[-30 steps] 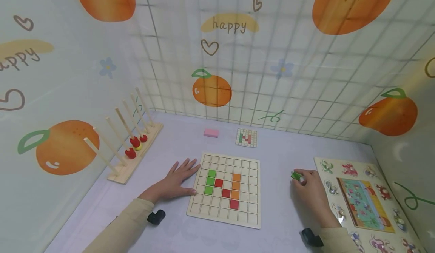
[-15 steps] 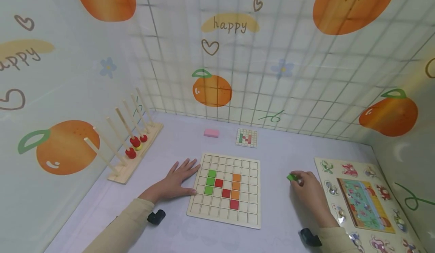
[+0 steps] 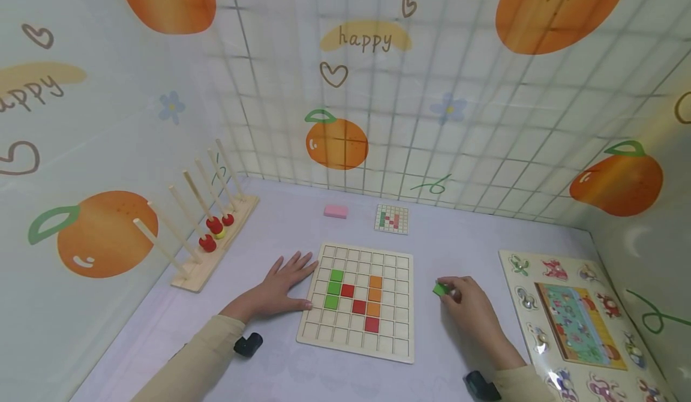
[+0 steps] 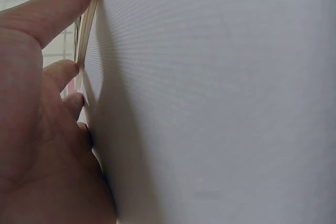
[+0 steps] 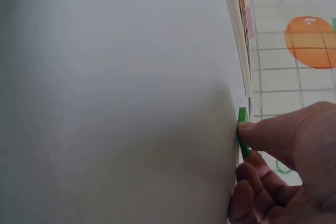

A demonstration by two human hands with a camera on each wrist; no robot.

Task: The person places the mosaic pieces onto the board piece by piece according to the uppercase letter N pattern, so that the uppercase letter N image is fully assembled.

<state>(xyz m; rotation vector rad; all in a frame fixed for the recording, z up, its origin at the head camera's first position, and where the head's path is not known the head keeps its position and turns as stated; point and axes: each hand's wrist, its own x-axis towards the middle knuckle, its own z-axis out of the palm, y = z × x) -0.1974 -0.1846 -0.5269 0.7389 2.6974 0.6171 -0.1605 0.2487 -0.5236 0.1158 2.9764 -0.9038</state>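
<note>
A wooden grid board (image 3: 329, 258) lies mid-table with green, red and orange square tiles in some of its cells. My left hand (image 3: 281, 288) rests with spread fingers at the board's left edge, the thumb on its border. In the left wrist view, the thumb and fingertips meet the edge of the board (image 4: 90, 19). To the right of the board, my right hand (image 3: 471, 307) pinches a green square tile (image 3: 440, 289) between thumb and fingers. The right wrist view shows that green tile (image 5: 242, 132) edge-on under the thumb.
A small pattern card (image 3: 391, 219) and a pink block (image 3: 336, 211) lie behind the board. At left stands a wooden peg rack (image 3: 197, 276) with red and yellow beads. A sea-animal puzzle board (image 3: 510, 264) lies at right. Patterned curtains enclose the table.
My right hand has moved left, from beside the puzzle board toward the grid board, carrying the green tile. The left hand and the tiles on the board have stayed put.
</note>
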